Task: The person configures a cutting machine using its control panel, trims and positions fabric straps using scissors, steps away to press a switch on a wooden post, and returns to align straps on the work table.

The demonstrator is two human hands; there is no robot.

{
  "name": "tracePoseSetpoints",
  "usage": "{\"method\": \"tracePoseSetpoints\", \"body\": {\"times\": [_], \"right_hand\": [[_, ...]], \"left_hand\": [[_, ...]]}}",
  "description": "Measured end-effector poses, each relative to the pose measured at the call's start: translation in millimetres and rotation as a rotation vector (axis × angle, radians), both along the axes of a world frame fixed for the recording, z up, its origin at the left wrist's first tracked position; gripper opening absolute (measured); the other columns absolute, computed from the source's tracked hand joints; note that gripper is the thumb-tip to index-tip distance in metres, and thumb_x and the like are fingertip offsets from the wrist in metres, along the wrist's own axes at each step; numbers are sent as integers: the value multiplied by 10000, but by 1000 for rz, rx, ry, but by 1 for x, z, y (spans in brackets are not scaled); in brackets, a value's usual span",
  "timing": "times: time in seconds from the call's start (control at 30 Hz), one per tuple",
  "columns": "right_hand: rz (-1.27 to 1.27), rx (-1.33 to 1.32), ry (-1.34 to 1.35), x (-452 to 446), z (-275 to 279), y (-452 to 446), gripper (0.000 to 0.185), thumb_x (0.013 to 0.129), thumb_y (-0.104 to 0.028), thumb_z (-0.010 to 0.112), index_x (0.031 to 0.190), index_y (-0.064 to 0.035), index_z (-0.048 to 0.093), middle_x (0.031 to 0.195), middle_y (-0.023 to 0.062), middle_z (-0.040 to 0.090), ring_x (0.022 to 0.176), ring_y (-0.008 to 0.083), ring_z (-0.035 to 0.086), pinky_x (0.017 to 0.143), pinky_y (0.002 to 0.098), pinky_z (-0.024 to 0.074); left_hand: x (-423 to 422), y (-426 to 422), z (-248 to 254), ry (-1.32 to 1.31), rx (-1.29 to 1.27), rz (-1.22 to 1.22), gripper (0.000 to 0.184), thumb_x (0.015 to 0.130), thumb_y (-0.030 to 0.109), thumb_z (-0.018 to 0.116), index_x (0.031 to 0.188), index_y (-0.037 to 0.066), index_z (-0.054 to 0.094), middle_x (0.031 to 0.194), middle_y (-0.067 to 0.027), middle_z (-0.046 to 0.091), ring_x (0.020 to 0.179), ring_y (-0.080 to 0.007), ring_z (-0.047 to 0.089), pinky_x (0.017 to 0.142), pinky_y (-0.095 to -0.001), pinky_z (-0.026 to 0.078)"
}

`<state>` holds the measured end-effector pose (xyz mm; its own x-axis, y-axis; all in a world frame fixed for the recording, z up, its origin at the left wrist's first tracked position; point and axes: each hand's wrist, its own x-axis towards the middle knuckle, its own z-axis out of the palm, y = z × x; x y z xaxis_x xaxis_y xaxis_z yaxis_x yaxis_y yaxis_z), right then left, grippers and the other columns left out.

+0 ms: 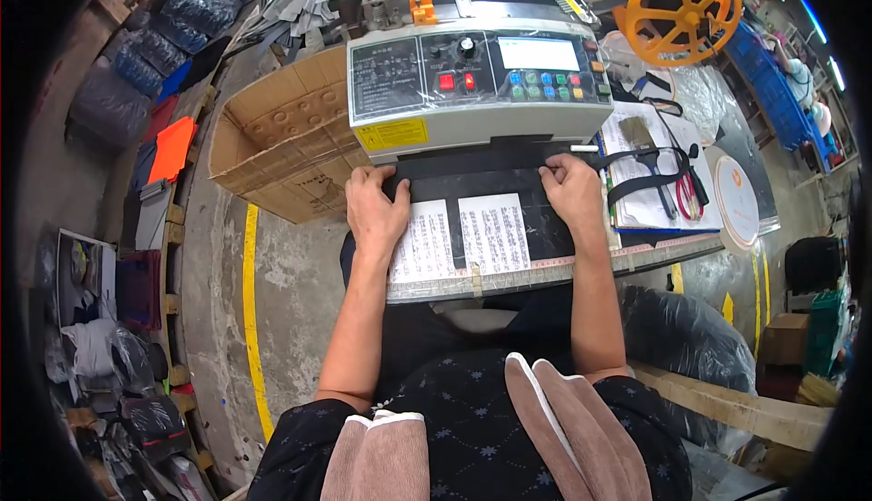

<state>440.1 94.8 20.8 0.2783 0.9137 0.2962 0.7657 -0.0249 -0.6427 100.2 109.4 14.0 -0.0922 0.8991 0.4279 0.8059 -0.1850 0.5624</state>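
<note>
A wide black strap point(472, 161) stretches sideways just below the front of a grey machine point(477, 118) with a control panel. My left hand point(376, 206) pinches the strap near its left end, thumb and fingers bent. At the other side my right hand point(574, 192) is closed on the strap's right end, fingers curled. Two handwritten paper sheets, one left point(421, 239) and one right point(493, 233), lie on the dark work surface between my forearms. A measuring tape point(509, 274) runs along the table's front edge.
An open cardboard box point(282, 128) stands left of the machine. To the right lie a clipboard with papers point(636, 197), black straps, red-handled scissors point(690, 199) and a white round disc point(735, 201). An orange reel point(679, 10) rises at the back right.
</note>
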Motion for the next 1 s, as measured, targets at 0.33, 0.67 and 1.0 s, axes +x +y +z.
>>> {"method": "tracePoseSetpoints", "body": {"times": [0.33, 0.67, 1.0], "right_hand": [[822, 490, 789, 10, 146, -35, 287, 1050, -361, 780, 1087, -76, 776, 830, 5, 702, 691, 114, 598, 807, 350, 537], [2036, 696, 976, -29, 284, -102, 270, 1010, -353, 776, 847, -140, 748, 714, -10, 673, 648, 132, 601, 997, 505, 559], [2087, 678, 1005, -27, 267, -100, 257, 1002, -323, 766, 841, -123, 748, 726, 12, 681, 654, 153, 613, 997, 515, 566]], "left_hand": [[1, 1, 2, 16, -10, 7, 326, 913, 221, 846, 1180, 36, 826, 1207, -148, 690, 1197, -378, 642, 1045, -486, 549], [2, 1, 2, -7, -33, 12, 328, 938, 237, 836, 1204, 44, 840, 1212, -169, 709, 1220, -393, 654, 1082, -485, 533], [1, 2, 1, 12, -40, 9, 326, 929, 244, 830, 1186, 43, 831, 1216, -157, 692, 1213, -381, 638, 1069, -479, 532]]}}
